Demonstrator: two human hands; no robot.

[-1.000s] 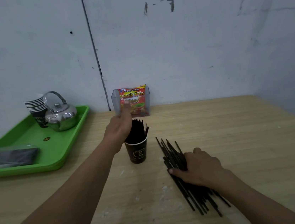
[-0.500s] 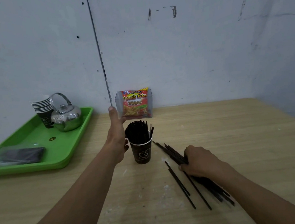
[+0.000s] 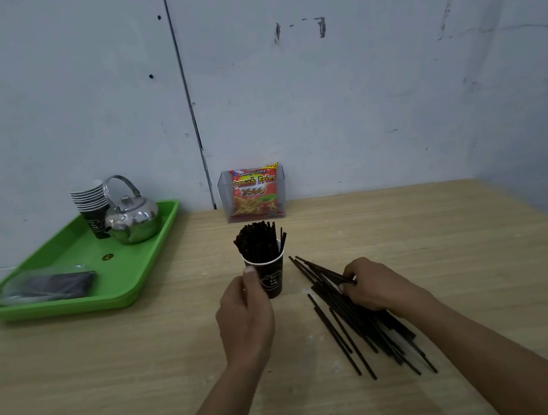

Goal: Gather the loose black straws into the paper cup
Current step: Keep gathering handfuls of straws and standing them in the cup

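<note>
On the table, my left hand grips the paper cup while my right hand, at its four o'clock, pinches loose black straws that could snag its crowded rim and spill.

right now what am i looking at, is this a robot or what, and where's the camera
No robot here: these are a person's two bare arms, seen by one wide-angle camera worn on the head, looking forward and down. There is only this one view. The left hand grips the side of a dark paper cup that stands on a wooden table and already has a bunch of black straws standing in it. The right hand has its fingers curled on some of the loose straws lying in a pile right of the cup. At the far left is a green tray with a metal kettle, a stack of cups and a dark wrapped packet. A snack packet stands against the wall.
</note>
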